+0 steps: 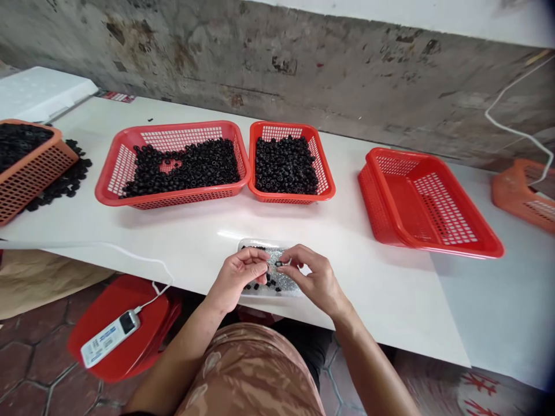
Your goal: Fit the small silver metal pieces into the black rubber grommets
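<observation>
The right hand (318, 277) was grasping a small black piece (278, 264) between the thumb and the forefinger; some metallic shine showed on it. The left hand (243, 271) had its thumb and forefinger pinched together, with a dark bit at the tips, but I could not tell if it was gripped. Both hands were near each other, above a clear tray (277, 294), which held silvery parts (288, 283) and loose black pieces (272, 283). The step in hand was, in my judgement, a fine handling of single pieces at the fingertips. The next move called for a light pinch, steady wrists and good aim, because such a small piece could easily slip.

Taking the tray as the centre of the clock, a smaller red basket (291, 198) stood at twelve, full of black pieces. A long red basket (173, 197) with more of them was near eleven, and an orange basket (34, 173) near ten. At two, another red basket (403, 199) rested on the white surface (338, 231). At eight, a white device (110, 338) lay on a red stool (150, 341).
</observation>
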Available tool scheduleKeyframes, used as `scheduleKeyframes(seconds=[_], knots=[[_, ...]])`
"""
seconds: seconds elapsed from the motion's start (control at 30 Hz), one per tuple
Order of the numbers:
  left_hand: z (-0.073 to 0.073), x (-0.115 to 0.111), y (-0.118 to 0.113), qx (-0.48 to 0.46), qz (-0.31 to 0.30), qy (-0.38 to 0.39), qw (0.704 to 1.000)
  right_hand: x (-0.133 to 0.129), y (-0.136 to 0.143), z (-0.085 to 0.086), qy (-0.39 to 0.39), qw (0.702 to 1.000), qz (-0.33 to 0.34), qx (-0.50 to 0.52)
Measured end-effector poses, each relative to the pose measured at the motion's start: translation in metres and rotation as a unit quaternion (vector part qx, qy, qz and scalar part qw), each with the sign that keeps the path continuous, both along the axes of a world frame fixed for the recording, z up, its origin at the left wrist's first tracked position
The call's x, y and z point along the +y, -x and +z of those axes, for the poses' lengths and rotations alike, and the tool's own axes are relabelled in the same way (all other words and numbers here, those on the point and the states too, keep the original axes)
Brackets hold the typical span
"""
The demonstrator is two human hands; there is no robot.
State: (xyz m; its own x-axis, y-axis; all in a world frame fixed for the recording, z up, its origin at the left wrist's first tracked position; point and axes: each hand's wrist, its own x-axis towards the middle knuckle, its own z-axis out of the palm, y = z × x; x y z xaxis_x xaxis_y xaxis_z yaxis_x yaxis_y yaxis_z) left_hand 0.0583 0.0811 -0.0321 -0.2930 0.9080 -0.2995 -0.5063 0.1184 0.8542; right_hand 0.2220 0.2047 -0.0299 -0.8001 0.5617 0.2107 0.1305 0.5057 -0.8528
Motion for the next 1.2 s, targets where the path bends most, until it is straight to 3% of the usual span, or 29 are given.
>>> scheduleKeyframes(seconds=[0.33, 0.7, 1.03, 1.2], knots=[[0.007, 0.007, -0.008, 0.041, -0.045, 0.02, 0.998, -0.002, -0.003, 0.013, -0.046, 0.998, 0.032, 0.038], [0.0, 0.004, -0.004, 0.037, -0.093, 0.005, 0.995, -0.001, -0.004, 0.02, -0.113, 0.99, 0.074, 0.032], [0.002, 0.007, -0.004, 0.026, -0.089, -0.004, 0.996, -0.001, -0.006, 0.025, -0.12, 0.99, 0.07, 0.021], [0.001, 0.007, -0.004, 0.004, -0.102, 0.002, 0.995, 0.002, -0.005, 0.029, -0.165, 0.982, 0.087, 0.011]])
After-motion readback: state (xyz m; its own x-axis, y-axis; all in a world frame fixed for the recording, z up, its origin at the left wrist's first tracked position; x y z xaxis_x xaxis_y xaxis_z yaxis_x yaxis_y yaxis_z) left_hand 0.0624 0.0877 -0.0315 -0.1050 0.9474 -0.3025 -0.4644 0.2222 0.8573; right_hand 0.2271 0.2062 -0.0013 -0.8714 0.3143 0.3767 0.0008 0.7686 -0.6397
